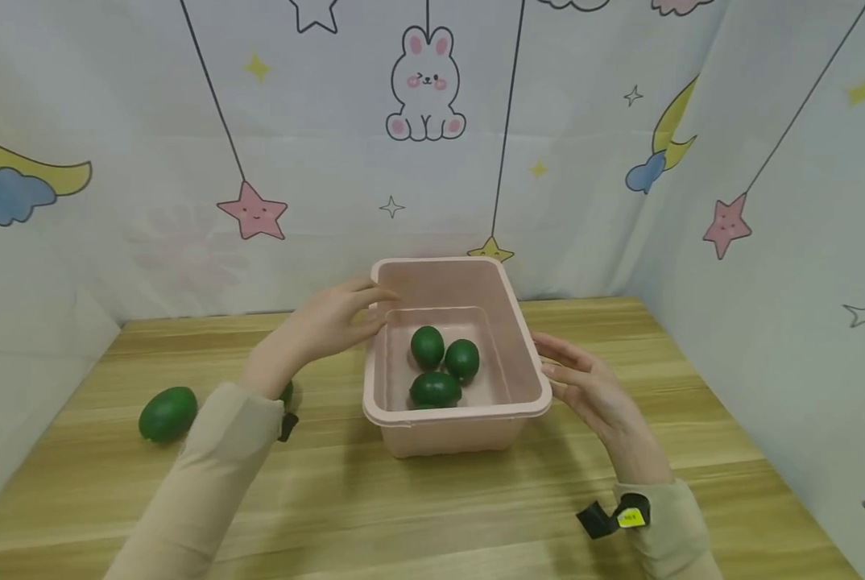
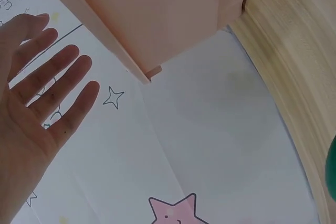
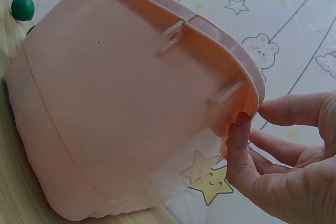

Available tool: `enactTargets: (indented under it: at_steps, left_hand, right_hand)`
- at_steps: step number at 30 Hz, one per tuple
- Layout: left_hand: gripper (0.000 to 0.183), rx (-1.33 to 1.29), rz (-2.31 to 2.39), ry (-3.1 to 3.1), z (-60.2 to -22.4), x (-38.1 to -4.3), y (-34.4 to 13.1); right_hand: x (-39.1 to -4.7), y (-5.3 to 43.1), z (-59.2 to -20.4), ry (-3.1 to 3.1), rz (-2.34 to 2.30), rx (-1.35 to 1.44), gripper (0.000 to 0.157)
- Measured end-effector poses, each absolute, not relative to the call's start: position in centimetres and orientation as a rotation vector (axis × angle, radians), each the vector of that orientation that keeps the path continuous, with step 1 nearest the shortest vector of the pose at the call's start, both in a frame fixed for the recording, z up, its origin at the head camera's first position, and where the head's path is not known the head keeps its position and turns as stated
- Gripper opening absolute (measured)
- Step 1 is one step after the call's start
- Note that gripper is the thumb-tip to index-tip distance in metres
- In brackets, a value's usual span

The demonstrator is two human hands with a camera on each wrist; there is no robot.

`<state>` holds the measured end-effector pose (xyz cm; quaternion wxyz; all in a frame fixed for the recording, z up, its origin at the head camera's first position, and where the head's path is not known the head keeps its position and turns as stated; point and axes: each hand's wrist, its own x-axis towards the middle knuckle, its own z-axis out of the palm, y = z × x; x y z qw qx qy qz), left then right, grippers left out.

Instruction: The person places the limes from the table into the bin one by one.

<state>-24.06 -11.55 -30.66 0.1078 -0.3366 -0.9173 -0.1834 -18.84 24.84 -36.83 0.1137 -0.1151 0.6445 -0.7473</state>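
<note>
A pink plastic box (image 1: pixel 443 433) holds several dark green oval fruits, among them one fruit (image 1: pixel 436 390) near its front wall. At the box's left rim is my left hand (image 1: pixel 334 318), fingers loosely bent and spread. In the left wrist view that hand (image 2: pixel 39 103) shows bare fingers beside the box wall (image 2: pixel 157 14), with nothing in them. My right hand (image 1: pixel 595 395) is at the box's right side. Seen from the right wrist, the fingers of this hand (image 3: pixel 294 166) pinch the rim near a corner, one fingertip tucked beneath the lip.
Another green fruit (image 1: pixel 168 414) lies on the wooden table (image 1: pixel 316 499) at the left. One more fruit (image 1: pixel 286 392) is mostly hidden behind my left forearm. A white cloth (image 1: pixel 316 161) printed with stars and a rabbit hangs behind the table and along its sides.
</note>
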Motion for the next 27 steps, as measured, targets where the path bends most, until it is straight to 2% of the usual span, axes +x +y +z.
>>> enactTargets:
  at_steps: [11, 27]
  left_hand:
    - [0.03, -0.909, -0.569, -2.519, -33.2, -23.7, -13.0]
    - [0.034, -0.809, -0.442, -2.424, -36.9, -23.1, -15.5]
  right_hand:
    - [-18.9, 25.0, -36.9, 1.895, -2.184, -0.35, 0.055]
    - [-18.8, 25.3, -37.0, 1.899, -2.174, -0.349, 0.055]
